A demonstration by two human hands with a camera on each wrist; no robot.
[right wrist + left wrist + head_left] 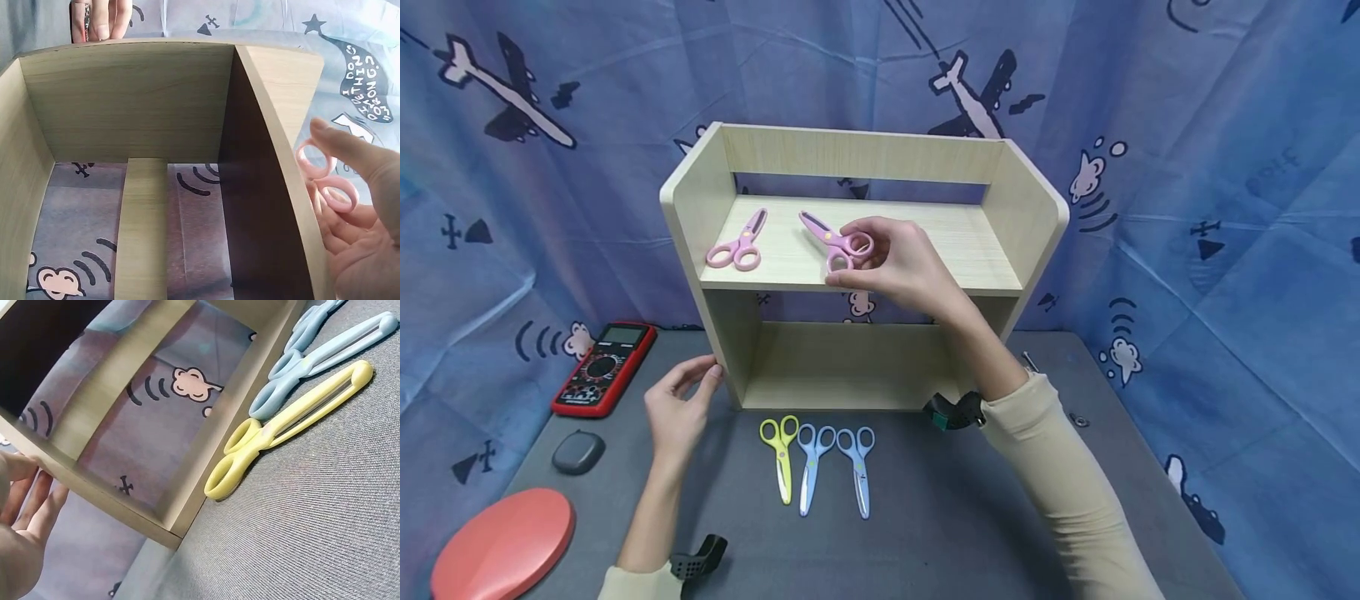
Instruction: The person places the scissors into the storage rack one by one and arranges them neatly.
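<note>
Five pairs of scissors are showing: two pink ones up on the wooden shelf (925, 242), then one yellow pair (782, 457) and two blue pairs (838, 467) lying on the grey counter (940, 500). The right hand (906, 267) is reaching over the shelf's upper board, its fingers (857, 279) pinching the handle loops of the pink scissors (835, 242). The left hand (677, 408) is resting with relaxed fingers against the shelf's left wall.
</note>
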